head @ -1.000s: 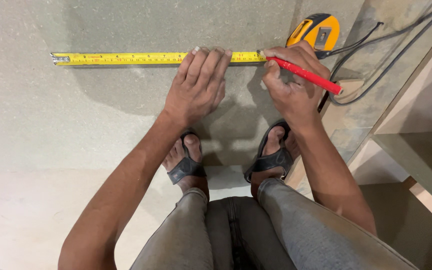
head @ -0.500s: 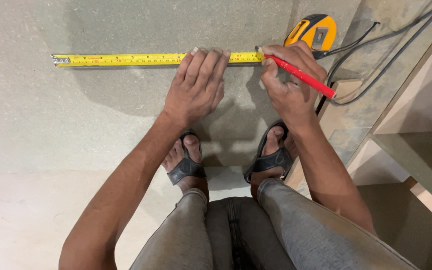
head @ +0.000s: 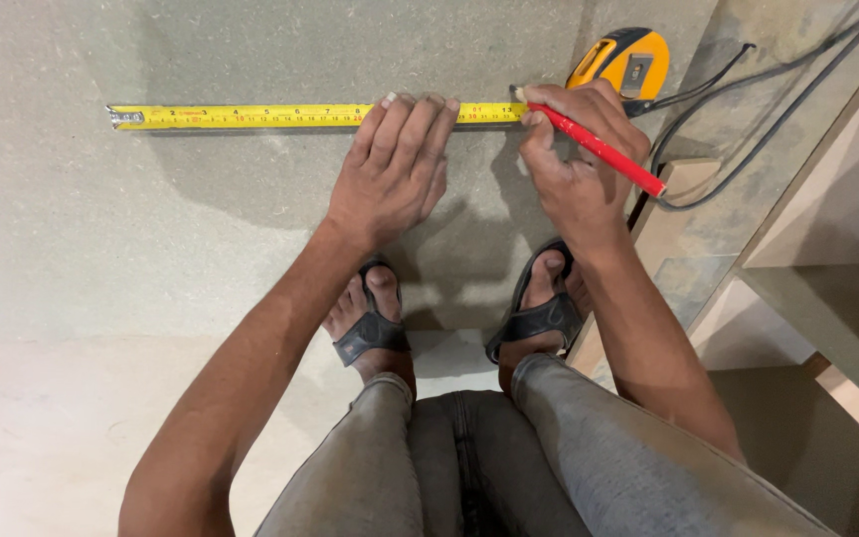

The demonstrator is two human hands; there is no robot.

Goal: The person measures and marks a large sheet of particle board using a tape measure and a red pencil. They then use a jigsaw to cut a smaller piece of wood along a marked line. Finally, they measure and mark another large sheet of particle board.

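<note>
On a grey-green board (head: 201, 249) laid flat on the floor, seen from the head camera, a person squats in dark sandals (head: 375, 333) and grey jeans, marking against a yellow tape measure (head: 251, 116). Its blade runs across the board from a metal end hook at the left to the yellow-and-black case (head: 620, 60), which lies near the board's right edge.

The left hand (head: 390, 174) lies flat and spread, fingers released, with the fingertips pressing on the blade to pin it. The right hand (head: 579, 164) is closed around a red pencil (head: 599, 149) in a writing grip, and the pencil's tip touches the board just at the blade's upper edge, beside the case.

Black cables (head: 748, 109) trail from the case area toward the right, over a scrap of board. Pale wooden shelving (head: 827, 259) stands at the right edge of the view.

The likeliest fault, as a judgement, is a shifted mark: the blade is held by fingertips alone, and any slackening could let it slide or spring back toward the case. The end hook appears to lie on the surface well away from any edge, so nothing else anchors it. A slanted pencil could also put the mark off the intended graduation.
</note>
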